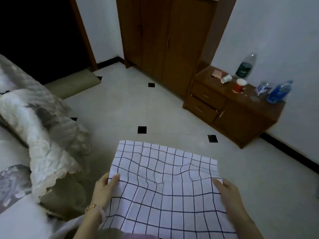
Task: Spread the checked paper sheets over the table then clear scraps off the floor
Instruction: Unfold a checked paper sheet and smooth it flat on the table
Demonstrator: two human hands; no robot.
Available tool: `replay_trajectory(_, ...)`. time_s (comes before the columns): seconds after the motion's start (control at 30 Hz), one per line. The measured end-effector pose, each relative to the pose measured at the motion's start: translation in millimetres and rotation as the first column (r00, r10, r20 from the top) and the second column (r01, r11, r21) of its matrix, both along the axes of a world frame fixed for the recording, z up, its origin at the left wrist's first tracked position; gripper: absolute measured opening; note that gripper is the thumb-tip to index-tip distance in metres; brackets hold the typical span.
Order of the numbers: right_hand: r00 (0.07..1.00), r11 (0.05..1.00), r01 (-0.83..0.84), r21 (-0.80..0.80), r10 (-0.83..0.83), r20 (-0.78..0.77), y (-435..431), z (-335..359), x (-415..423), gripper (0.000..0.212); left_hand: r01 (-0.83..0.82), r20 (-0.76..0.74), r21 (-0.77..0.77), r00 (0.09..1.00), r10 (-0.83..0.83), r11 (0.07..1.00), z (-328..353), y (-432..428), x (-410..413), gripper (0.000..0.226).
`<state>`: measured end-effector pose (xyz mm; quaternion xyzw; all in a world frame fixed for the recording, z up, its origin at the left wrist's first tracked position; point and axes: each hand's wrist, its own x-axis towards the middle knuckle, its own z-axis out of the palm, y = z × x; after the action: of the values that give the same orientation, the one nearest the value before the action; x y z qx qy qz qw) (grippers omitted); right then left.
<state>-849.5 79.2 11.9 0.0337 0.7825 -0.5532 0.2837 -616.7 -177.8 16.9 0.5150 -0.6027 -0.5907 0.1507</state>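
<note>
Head view: checked sheet [165,187] held up over the floor [120,104]
Left hand [105,187] and right hand [227,192] each pinch a side edge of the creased sheet, thumbs on top, other fingers tucked underneath, so it's in the air above the tiles, right beside the bed [20,218]. Over by the right wall there's a wooden surface [221,87] with a red cup [239,85], a tipped white cup [226,78] and some bottles [279,91].

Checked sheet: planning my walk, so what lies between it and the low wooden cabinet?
In the head view, only pale floor tiles with small black insets lie between the checked sheet and the low wooden cabinet.
</note>
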Motion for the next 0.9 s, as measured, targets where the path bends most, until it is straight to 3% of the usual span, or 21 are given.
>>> replay_trajectory(0.23, 0.949, 0.951, -0.292, -0.102, 0.275, -0.158, -178, 60, -99, 0.016, -0.191, -0.106, -0.204, 0.979, 0.172, 0.960, 73, -105, -65, 0.018)
replay_trajectory(0.43, 0.819, 0.808, -0.563, -0.172, 0.520, -0.241, -342, 107, -135, 0.017, -0.447, -0.226, -0.340, 0.893, 0.390, 0.827, 134, -173, -57, 0.021)
replay_trajectory(0.6, 0.666, 0.601, -0.746, -0.287, 0.683, -0.300, -484, 152, -133, 0.014, -0.694, -0.365, -0.442, 0.718, 0.593, 0.568, 188, -211, -37, 0.025)
replay_trajectory(0.9, 0.222, 0.021, -0.917, -0.399, 0.858, -0.464, -677, 213, -27, 0.017, -0.879, -0.500, -0.476, 0.248, 0.830, -0.025, 232, -215, 37, 0.021)
